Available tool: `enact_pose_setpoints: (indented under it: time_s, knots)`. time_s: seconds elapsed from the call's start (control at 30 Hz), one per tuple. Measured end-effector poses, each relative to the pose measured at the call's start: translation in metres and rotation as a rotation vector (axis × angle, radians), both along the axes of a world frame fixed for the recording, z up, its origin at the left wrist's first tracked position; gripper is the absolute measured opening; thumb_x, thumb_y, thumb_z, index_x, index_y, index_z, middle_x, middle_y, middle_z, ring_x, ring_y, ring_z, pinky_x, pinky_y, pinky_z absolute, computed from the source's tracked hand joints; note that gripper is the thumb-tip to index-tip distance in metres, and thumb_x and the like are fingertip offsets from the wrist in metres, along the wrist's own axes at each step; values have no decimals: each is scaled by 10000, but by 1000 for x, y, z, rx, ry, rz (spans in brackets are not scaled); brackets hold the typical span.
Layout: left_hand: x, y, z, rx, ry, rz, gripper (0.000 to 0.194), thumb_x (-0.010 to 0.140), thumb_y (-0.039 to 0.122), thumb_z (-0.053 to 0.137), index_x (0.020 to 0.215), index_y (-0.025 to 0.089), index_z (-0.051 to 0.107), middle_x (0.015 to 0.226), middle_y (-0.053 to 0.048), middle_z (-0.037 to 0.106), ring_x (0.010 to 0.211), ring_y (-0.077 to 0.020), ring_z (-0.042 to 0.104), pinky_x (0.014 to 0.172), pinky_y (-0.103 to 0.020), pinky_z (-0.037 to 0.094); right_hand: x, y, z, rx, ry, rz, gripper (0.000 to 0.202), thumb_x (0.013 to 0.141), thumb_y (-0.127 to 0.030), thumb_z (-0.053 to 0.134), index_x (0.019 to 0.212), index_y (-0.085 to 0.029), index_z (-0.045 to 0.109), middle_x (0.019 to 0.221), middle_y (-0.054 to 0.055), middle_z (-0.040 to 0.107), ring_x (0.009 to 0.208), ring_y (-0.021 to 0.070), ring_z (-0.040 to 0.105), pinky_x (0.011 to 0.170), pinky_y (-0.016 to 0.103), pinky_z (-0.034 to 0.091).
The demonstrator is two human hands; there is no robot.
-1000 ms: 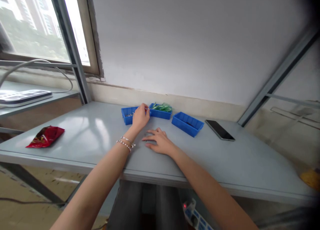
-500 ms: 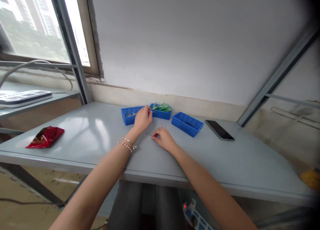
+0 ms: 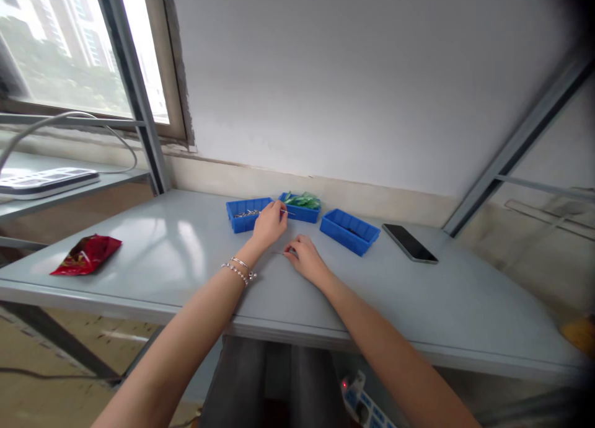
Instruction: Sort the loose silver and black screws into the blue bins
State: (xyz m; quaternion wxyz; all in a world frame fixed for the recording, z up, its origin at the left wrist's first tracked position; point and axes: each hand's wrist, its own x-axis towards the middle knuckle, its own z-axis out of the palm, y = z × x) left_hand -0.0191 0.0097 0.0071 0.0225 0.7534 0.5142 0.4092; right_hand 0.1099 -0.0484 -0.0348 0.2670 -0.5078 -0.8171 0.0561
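Observation:
Pinched between the fingers of my left hand (image 3: 271, 222) is a thin metal piece (image 3: 289, 213), pointing right in front of the middle bin. My right hand (image 3: 304, 258) rests low over the table, its fingertips closed on a small thin piece (image 3: 277, 253) that sticks out to the left. Behind my left hand is a blue bin (image 3: 235, 222) with small metal parts. Green packets (image 3: 303, 200) fill the middle blue bin (image 3: 302, 215). A third blue bin (image 3: 344, 231), to the right, has a few dark small parts inside.
A phone (image 3: 409, 243) lies right of the bins. On the left of the table (image 3: 209, 304) is a red packet (image 3: 87, 255). A white device (image 3: 49, 183) sits on the side shelf. Below the table edge is a power strip (image 3: 369, 409).
My left hand has moved slightly right and down with its thin piece, showing more of the metal parts bin. My right hand has barely moved.

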Motion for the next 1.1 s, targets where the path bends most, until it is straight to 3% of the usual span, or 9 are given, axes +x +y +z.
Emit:
enact_pose_setpoints:
  time_s: [0.13, 0.33, 0.53, 0.9, 1.1]
  knots:
    - [0, 1, -1, -10, 43, -41, 143, 796, 201, 417, 876, 154, 527, 900, -74, 579, 860, -187, 544, 805, -316, 428, 3, 3, -1, -34, -30, -48, 102, 816, -162, 503, 833, -128, 598, 886, 85, 514, 929, 181, 446, 832, 305, 365]
    - [4, 0, -7, -148, 117, -224, 151, 791, 205, 433, 885, 162, 543, 774, -54, 613, 709, -167, 558, 645, -267, 417, 19, 10, 1, 5, -51, -212, 130, 837, -158, 445, 876, -122, 564, 910, 99, 545, 940, 191, 472, 822, 304, 364]
    - [15, -10, -13, -250, 170, -361, 158, 779, 163, 441, 877, 149, 564, 729, -50, 619, 649, -146, 544, 624, -244, 394, 28, 13, 6, -51, -23, -268, 138, 853, -173, 420, 912, -147, 542, 862, 71, 593, 882, 174, 539, 774, 279, 373]
    - [17, -12, -9, -235, 63, -408, 140, 789, 144, 424, 874, 143, 535, 649, -9, 577, 590, -112, 512, 590, -220, 376, 27, 9, 10, -21, 32, -291, 179, 869, -226, 408, 960, -164, 548, 844, 71, 601, 852, 167, 553, 740, 262, 375]
    - [17, -12, -8, -241, 18, -421, 116, 779, 147, 449, 857, 147, 535, 641, -6, 572, 602, -109, 516, 597, -218, 384, 28, 9, 13, -8, 58, -273, 150, 843, -213, 444, 884, -175, 582, 835, 63, 600, 816, 163, 548, 713, 252, 367]
